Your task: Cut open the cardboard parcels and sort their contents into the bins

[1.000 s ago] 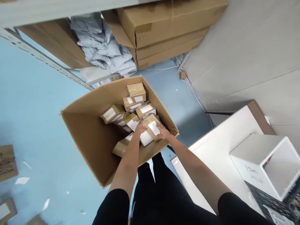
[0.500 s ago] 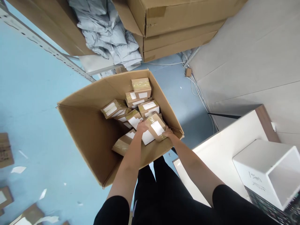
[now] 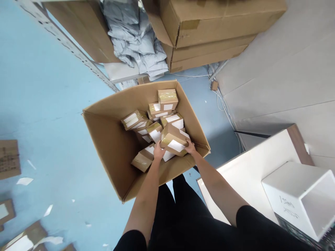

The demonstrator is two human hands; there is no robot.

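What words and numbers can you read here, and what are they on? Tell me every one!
No word or number reads clearly.
White box: two short rows of handwriting, too blurred to read.
Brown floor box at far left: dark print, too blurred to read.
Held box: white label, no readable text.
Other small boxes in the big carton: white labels, no readable text.

We have tipped the taped cardboard parcel (image 3: 174,139) between our left hand (image 3: 158,151) and right hand (image 3: 190,147): its white label (image 3: 176,145) has turned toward us, a brown face now shows above, and our left hand grips lower.
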